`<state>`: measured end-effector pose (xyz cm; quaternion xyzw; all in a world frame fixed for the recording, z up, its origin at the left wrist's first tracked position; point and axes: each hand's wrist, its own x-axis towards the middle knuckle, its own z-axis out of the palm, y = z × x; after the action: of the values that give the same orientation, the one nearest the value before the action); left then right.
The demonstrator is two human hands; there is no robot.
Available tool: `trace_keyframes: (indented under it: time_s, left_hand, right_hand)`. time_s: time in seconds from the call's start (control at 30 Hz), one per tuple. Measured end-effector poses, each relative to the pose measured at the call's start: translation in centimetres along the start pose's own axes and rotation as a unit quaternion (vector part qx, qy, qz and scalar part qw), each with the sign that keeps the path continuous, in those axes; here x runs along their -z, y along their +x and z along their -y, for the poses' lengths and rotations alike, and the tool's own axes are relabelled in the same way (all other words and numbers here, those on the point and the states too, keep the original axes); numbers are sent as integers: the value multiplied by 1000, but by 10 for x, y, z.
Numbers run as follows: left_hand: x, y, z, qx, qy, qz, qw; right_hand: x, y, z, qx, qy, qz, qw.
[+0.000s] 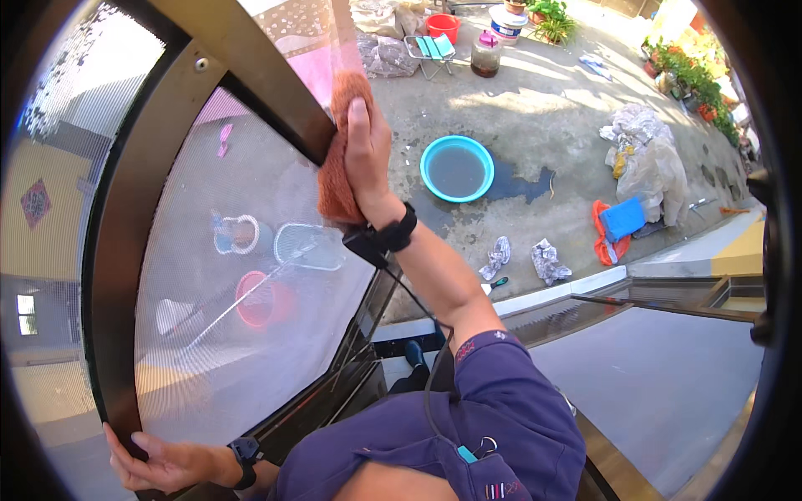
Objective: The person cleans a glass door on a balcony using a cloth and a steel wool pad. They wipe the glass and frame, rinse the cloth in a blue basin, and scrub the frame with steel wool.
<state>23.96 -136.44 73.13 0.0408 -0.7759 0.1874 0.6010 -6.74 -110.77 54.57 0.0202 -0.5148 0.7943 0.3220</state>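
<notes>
A brown-orange cloth (338, 181) is in my right hand (366, 150), which presses it around the edge of the metal frame (276, 75) of a screen door or window. Low at the left, my left hand (160, 463) holds the lower part of the same frame, its fingers round the outer edge. Fine mesh (207, 188) spans the frame between my hands. Both wrists wear black bands, and a cable runs from the right one.
A turquoise basin (457, 169) of dark water stands on wet concrete ahead. Crumpled papers (548, 263), a scraper (498, 283), plastic bags (655, 175) and a blue object (622, 219) lie to the right. Behind are a folding stool (432, 50), a jar (486, 56) and a red bucket (443, 26).
</notes>
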Motion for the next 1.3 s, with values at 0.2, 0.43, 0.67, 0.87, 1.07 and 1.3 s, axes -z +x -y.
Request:
trace_keyframes:
  time_s: [0.2,0.43,0.67,0.87,1.07,1.3]
  left_hand:
    - [10,-4,6,20,-72,-8,997]
    - [16,-9,-1,69,-59,-8,996]
    - [15,-2,-12,26,-42,-31,998]
    - [11,-6,-22,68,-97,-44,992]
    - [10,0,0,5,-60,1,998]
    - [7,-5,17,-33,-20,10,999]
  right_hand:
    - [0,16,39,94,28,41,994]
    - [107,-78,-83,28,9,-55,998]
    - [137,-89,-84,-92,182,22,979]
    - [165,-107,-92,-115,62,142,981]
    - [162,-107,-152,-265,47,66,961]
    - [150,-106,-176,-42,32,157,986]
